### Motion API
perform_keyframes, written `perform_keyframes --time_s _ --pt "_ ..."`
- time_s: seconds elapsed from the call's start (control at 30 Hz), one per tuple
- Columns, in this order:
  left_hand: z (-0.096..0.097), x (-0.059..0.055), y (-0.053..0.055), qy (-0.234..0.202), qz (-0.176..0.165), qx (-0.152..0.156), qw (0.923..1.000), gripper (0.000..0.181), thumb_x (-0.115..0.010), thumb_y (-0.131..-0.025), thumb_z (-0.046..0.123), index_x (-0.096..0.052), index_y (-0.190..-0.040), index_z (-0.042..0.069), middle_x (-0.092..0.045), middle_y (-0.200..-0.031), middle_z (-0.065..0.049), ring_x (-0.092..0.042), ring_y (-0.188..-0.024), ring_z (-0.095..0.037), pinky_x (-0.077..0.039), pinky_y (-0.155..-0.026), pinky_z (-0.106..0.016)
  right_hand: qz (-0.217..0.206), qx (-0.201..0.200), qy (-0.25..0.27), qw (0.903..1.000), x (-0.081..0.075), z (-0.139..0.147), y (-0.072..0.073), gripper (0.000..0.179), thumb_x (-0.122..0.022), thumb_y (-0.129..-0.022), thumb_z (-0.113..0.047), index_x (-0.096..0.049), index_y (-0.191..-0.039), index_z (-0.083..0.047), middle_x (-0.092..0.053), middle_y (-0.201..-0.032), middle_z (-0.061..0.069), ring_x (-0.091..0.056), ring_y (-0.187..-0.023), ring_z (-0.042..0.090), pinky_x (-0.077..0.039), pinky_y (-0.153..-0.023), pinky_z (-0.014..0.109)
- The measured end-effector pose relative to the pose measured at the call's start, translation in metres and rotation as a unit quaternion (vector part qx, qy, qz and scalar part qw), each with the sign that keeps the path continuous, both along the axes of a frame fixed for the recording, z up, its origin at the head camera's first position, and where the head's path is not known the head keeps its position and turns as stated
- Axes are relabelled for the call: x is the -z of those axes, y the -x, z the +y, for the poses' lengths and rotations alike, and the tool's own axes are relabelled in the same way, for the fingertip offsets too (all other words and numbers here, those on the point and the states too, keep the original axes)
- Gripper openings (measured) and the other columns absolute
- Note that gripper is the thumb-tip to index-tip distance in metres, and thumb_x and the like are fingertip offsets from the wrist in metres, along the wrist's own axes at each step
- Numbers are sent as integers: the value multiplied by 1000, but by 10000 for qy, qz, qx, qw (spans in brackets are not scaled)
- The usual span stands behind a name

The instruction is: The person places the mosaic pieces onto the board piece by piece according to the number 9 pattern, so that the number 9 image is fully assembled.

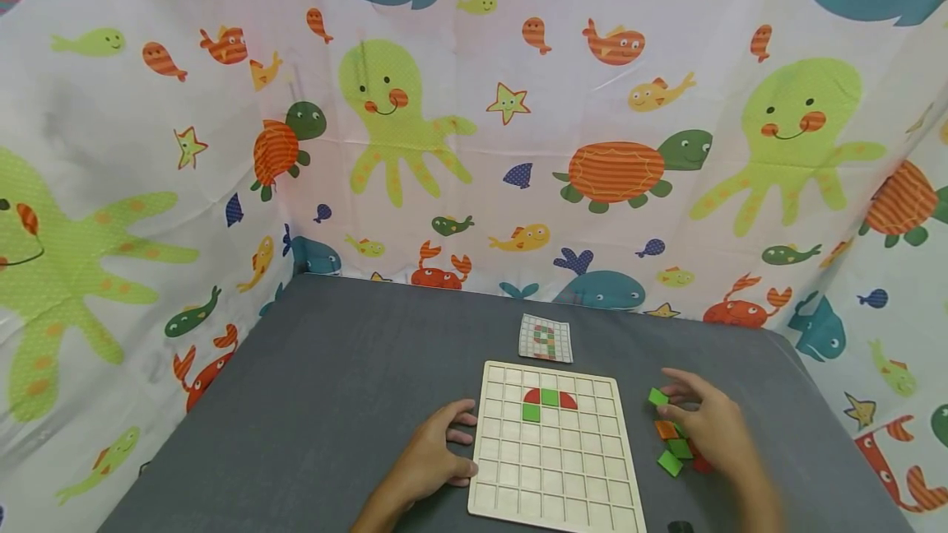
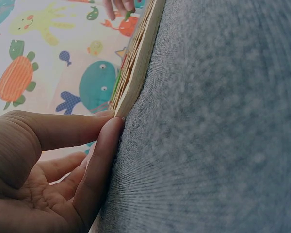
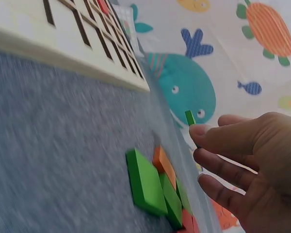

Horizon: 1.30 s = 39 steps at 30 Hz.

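Sea-creature curtain (image 1: 474, 150), grey tabletop (image 1: 355, 368). I log remotely: one gridded wooden board (image 1: 551, 471), left edge gripped by left hand (image 1: 435, 452); one green square tile (image 1: 657, 396), pinched in right hand (image 1: 705, 419), beyond the board's right edge.

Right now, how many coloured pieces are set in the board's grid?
4. On the board, in one row, left to right: a red piece, a green square, another red piece. A second green square sits just below the left red piece. None looks hidden.

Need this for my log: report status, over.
Left grip touching wooden board. Right grip pinching green tile. Four pieces in board. Nothing seen blocking.
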<state>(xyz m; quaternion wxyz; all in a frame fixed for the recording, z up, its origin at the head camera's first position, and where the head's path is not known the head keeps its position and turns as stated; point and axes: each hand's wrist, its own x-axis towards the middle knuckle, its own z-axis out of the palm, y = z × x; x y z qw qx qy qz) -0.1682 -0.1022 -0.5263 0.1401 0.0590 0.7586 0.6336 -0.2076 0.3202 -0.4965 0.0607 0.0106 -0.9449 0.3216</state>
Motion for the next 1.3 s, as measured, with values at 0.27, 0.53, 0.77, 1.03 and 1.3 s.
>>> perform_keyframes --time_s 0.27,0.53,0.77,1.03,1.3 --pt "0 -1 -1 -12 36 -24 10000 94 -82 -70 -22 -51 -154 7 -59 -138 -13 -62 -114 -29 -66 -61 -41 -41 -365 264 9990 -3 -22 3 60 -85 -90 -10 -62 -145 -6 -77 -114 7 -74 -103 29 -63 -76 37" --pt "0 -1 -1 7 33 -26 10000 95 -82 -70 -22 -51 -154 7 -59 -137 -13 -62 -114 -29 -66 -60 -41 -148 -539 394 9977 0 -44 5 59 -86 -88 -7 -64 -142 -5 -76 -113 7 -73 -104 28 -64 -84 42" --pt "0 -1 -1 -6 14 -23 10000 94 -82 -70 -22 -51 -154 7 -59 -137 -13 -61 -114 -29 -66 -60 -41 -178 -639 522 9964 0 -60 6 57 -87 -85 -5 -67 -139 -7 -76 -111 5 -73 -103 26 -64 -85 41" --pt "0 -1 -1 4 -7 -41 10000 95 -83 -70 -22 -51 -154 7 -59 -138 -13 -62 -114 -29 -65 -59 -42 -353 -665 586 9954 -1 -76 6 56 -87 -84 -5 -70 -137 -11 -76 -108 0 -71 -102 23 -62 -86 40" --pt "0 -1 -1 10 5 -43 10000 94 -83 -70 -22 -51 -154 7 -59 -138 -13 -62 -114 -29 -65 -59 -42 -613 -827 666 9925 -2 -86 6 55 -86 -86 -6 -69 -138 -14 -74 -106 -2 -69 -102 18 -59 -84 36"
